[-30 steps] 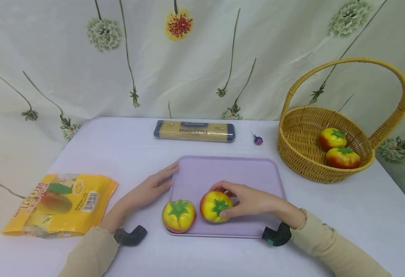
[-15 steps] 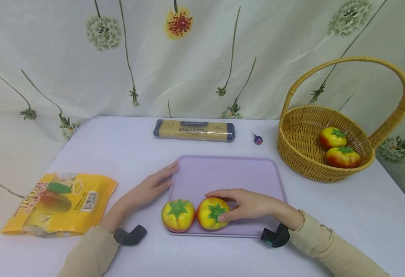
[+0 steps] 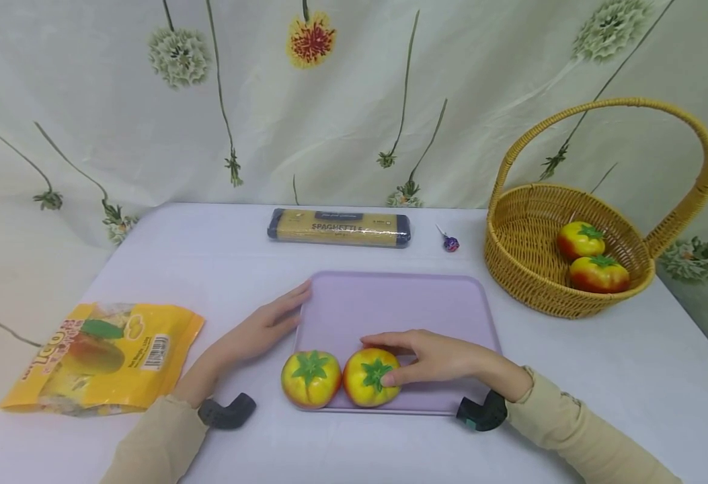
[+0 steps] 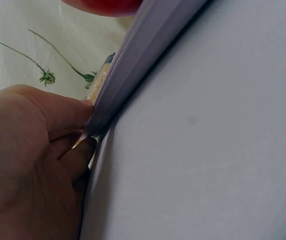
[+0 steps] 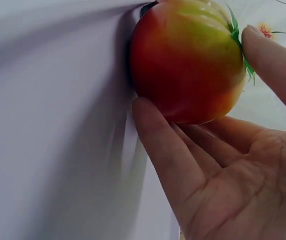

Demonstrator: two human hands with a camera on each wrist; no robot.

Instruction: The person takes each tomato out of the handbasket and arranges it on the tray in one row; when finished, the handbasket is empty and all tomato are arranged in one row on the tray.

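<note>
My right hand [image 3: 435, 359] holds a yellow-red tomato [image 3: 360, 386] with a green star-shaped leaf top. Its thumb lies at the leaves and the fingers reach round the far side; the right wrist view shows the tomato [image 5: 188, 65] close against the pale tray surface. A second, similar tomato [image 3: 311, 390] sits just to the left, side by side with it at the front left corner of the lilac tray [image 3: 402, 302]. At the tray's left edge, the relaxed fingers of my left hand [image 3: 265, 329] touch the rim, which also shows in the left wrist view.
A wicker basket [image 3: 526, 269] with a tall handle stands at the back right, two more tomatoes [image 3: 598, 275] inside it. Behind the tray lie a spaghetti pack [image 3: 338, 228] and a lollipop [image 3: 450, 243]. A yellow mango bag [image 3: 111, 356] lies at the left.
My right hand has brought its tomato slightly left and toward the front, up beside the other one. During the last half second little has moved. My left hand has stayed at the tray's edge.
</note>
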